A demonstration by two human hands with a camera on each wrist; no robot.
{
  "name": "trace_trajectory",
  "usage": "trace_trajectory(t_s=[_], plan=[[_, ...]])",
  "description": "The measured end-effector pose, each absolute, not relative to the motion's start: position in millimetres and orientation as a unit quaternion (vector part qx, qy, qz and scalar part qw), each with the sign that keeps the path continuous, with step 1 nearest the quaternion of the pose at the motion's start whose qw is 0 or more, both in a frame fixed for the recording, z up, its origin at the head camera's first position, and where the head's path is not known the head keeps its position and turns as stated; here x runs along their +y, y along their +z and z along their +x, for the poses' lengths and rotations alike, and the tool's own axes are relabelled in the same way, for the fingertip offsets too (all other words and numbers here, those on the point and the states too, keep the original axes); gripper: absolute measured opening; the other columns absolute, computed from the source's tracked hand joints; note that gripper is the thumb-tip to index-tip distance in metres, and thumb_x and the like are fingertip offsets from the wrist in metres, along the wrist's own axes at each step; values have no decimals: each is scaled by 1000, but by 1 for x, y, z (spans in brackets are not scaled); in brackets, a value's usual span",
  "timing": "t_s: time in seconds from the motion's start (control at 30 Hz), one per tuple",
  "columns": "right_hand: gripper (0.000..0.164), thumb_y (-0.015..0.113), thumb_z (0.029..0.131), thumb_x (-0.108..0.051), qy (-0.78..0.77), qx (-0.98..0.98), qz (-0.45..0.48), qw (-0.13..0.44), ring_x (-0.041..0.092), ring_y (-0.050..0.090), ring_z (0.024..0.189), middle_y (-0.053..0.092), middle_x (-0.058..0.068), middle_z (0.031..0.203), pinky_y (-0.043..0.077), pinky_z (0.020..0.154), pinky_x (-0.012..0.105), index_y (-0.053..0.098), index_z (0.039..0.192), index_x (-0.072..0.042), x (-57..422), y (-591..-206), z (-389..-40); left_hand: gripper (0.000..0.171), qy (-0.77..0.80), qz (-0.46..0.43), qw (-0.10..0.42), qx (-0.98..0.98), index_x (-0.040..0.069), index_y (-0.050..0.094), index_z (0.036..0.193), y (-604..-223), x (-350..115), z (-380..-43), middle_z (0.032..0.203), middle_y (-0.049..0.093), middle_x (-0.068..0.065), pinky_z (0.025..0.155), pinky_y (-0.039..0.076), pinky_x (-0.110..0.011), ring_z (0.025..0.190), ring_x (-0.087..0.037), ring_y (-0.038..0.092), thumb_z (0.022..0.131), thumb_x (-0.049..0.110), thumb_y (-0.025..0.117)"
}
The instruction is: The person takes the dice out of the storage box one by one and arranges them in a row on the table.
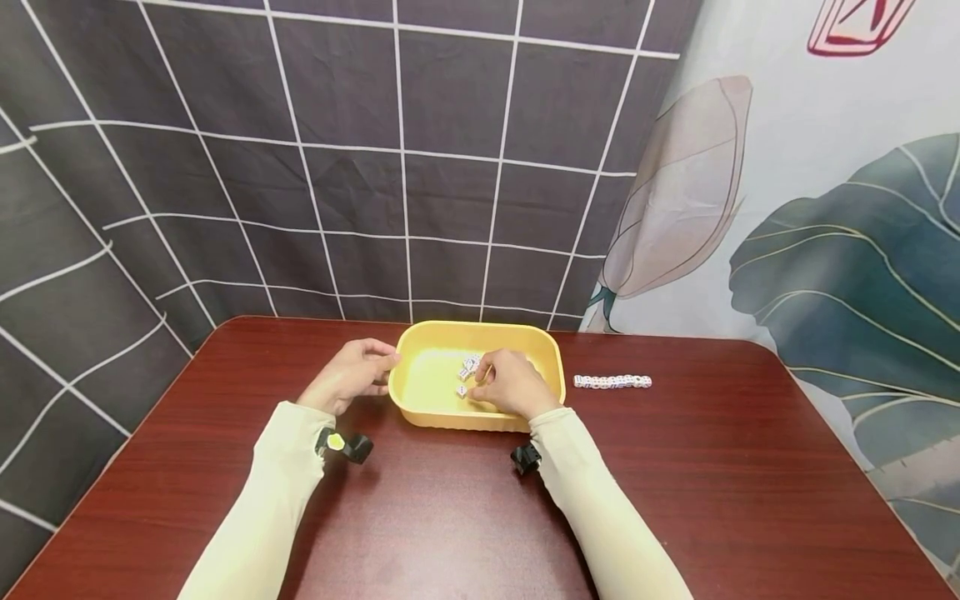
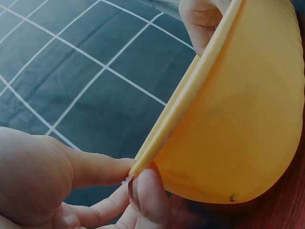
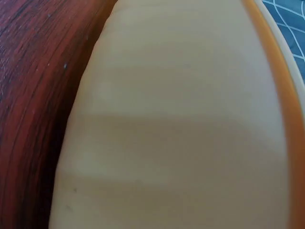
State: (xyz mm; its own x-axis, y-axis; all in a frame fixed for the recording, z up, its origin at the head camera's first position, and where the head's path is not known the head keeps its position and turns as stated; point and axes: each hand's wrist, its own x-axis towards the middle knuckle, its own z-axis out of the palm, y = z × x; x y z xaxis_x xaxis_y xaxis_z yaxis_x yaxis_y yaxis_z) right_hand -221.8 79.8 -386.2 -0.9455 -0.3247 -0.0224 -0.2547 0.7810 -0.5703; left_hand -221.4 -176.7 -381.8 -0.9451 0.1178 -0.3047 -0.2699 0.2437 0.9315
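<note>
A yellow plastic tub (image 1: pixel 420 414) sits on the table with several small white dice (image 1: pixel 470 365) on its floor. My left hand (image 1: pixel 351 375) is at the tub's left end; in the left wrist view, its thumb and a finger pinch the tub's rim (image 2: pixel 178 107). My right hand (image 1: pixel 513 383) reaches inside the tub from the right, fingers bent, with a gap between thumb and index finger. A single die (image 1: pixel 461 391) lies just beyond the thumb tip. In the right wrist view the tub's outer wall (image 3: pixel 176 95) fills most of the picture, and that hand is hidden.
To the tub's right, a straight row of dice (image 1: pixel 612 382) lies on the dark red wooden table (image 1: pixel 450 517). Behind the table's far edge hangs a dark cloth with a white grid (image 1: pixel 450 200). A leaf-patterned cloth (image 1: pixel 847 292) hangs at the right.
</note>
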Motion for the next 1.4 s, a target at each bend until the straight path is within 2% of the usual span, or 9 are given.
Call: trace_trajectory(t_s=[0.17, 0.33, 0.5, 0.77, 0.87, 1.0, 1.2, 1.4], plan=[[22, 88, 78, -25, -266, 948, -164, 53, 11, 51, 62, 62, -6, 68, 41, 55, 24, 70, 74, -15, 74, -389, -222, 34, 613, -48, 158, 772, -8, 49, 130, -383, -177, -222, 94, 64, -4, 66, 57, -19, 76, -9, 61, 104, 11, 56], [20, 88, 78, -27, -245, 954, -163, 48, 12, 55, 66, 66, -6, 73, 48, 61, 28, 72, 71, -17, 69, -390, -224, 33, 614, -50, 155, 772, -8, 50, 130, -383, -177, -222, 95, 64, -5, 66, 58, -19, 76, -9, 62, 103, 11, 57], [18, 86, 79, -26, -237, 958, -153, 54, 15, 58, 70, 68, -4, 81, 51, 63, 31, 71, 72, -19, 66, -390, -223, 33, 615, -49, 154, 772, -8, 50, 129, -383, -176, -221, 95, 64, -6, 65, 57, -19, 76, -10, 62, 103, 11, 57], [12, 84, 80, -17, -246, 956, -151, 58, 15, 56, 67, 67, -4, 77, 45, 59, 29, 72, 77, -18, 67, -389, -225, 35, 611, -50, 154, 775, -8, 50, 131, -381, -176, -221, 96, 64, -6, 66, 58, -20, 76, -10, 62, 103, 11, 58], [11, 85, 79, -16, -248, 953, -159, 65, 14, 56, 68, 68, -4, 80, 46, 60, 28, 74, 82, -18, 66, -391, -227, 35, 609, -51, 154, 777, -8, 50, 131, -381, -176, -220, 97, 64, -7, 66, 58, -20, 77, -11, 62, 103, 11, 58], [11, 84, 79, -16, -249, 952, -166, 66, 14, 55, 67, 69, -4, 83, 45, 60, 28, 74, 80, -19, 65, -394, -228, 36, 609, -51, 155, 776, -7, 50, 132, -380, -176, -220, 97, 65, -7, 66, 58, -21, 77, -11, 62, 103, 12, 59], [14, 85, 80, -17, -253, 948, -186, 50, 13, 53, 63, 64, -6, 74, 42, 56, 26, 71, 76, -18, 67, -394, -228, 36, 611, -49, 154, 775, -8, 50, 132, -380, -177, -219, 95, 65, -6, 65, 58, -20, 76, -10, 62, 103, 11, 58], [11, 83, 80, -15, -256, 939, -225, 43, 9, 52, 62, 58, -7, 65, 42, 58, 23, 73, 79, -16, 72, -391, -229, 36, 613, -51, 158, 772, -8, 49, 133, -380, -176, -220, 96, 65, -6, 65, 58, -20, 77, -11, 62, 102, 10, 58]])
